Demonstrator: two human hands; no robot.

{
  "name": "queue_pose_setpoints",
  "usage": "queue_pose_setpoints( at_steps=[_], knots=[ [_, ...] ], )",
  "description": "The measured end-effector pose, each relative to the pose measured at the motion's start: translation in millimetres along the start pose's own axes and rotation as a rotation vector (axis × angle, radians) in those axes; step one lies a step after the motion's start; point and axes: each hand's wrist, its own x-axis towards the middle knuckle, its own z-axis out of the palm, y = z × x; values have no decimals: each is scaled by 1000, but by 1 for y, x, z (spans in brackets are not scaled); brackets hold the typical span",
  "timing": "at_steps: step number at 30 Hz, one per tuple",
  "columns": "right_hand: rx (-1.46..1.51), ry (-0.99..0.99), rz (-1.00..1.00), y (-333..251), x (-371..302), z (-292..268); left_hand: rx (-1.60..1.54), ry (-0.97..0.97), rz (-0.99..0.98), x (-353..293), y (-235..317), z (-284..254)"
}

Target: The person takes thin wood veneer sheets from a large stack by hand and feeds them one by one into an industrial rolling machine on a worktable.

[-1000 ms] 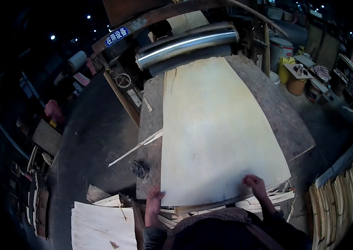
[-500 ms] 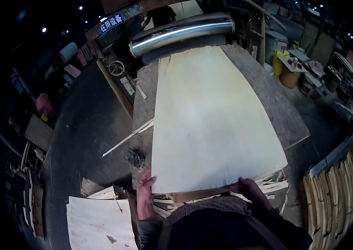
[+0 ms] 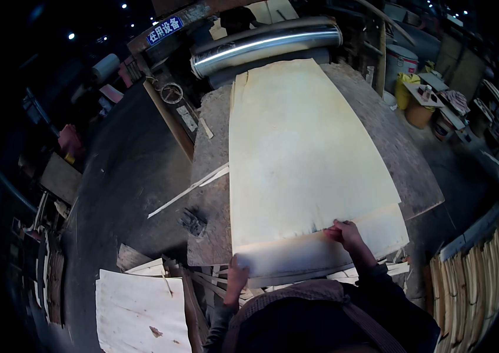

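A long pale wood veneer sheet (image 3: 302, 147) lies lengthwise on the worktable, its far end close to a shiny metal roller (image 3: 267, 48). Its dark-stained near edge is pinched by my right hand (image 3: 346, 234), right of the middle. My left hand (image 3: 238, 276) is closed at the near left corner of the veneer; its fingertips are partly hidden against the edge. Below the top sheet, a strip of another veneer sheet (image 3: 296, 259) shows toward me, slightly curved.
Broken veneer strips (image 3: 202, 282) lie under the near end. Off-white sheets (image 3: 140, 312) are stacked at lower left, bundled veneers (image 3: 479, 282) at lower right. A thin strip (image 3: 188, 191) juts from the table's left side. A handwheel (image 3: 172, 93) stands left of the roller.
The top veneer sheet's near edge has moved away from me, baring the sheet beneath. My right hand has gone forward with it. My left hand now sits lower and further right in view.
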Motion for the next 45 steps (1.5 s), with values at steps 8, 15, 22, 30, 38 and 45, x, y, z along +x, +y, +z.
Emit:
queue_pose_setpoints(
  at_steps=[8, 15, 22, 30, 38, 45],
  knots=[
    [122, -72, -7, 4, -3, -1, -42, 3, -122, -6, 4, 6],
    [107, -92, -6, 3, -1, -5, -49, 1, -105, -3, -11, 13],
    [88, -88, -9, 6, -2, -4, -57, 13, -66, -4, -15, 15],
    [96, -109, -52, 10, -4, -3, 68, -4, -53, -9, 18, 4],
    [88, -78, 2, -5, -4, 2, 30, 13, 21, -7, 2, 9],
    [133, -110, -10, -23, 36, 10, -83, 21, -114, -3, -18, 18]
  ],
)
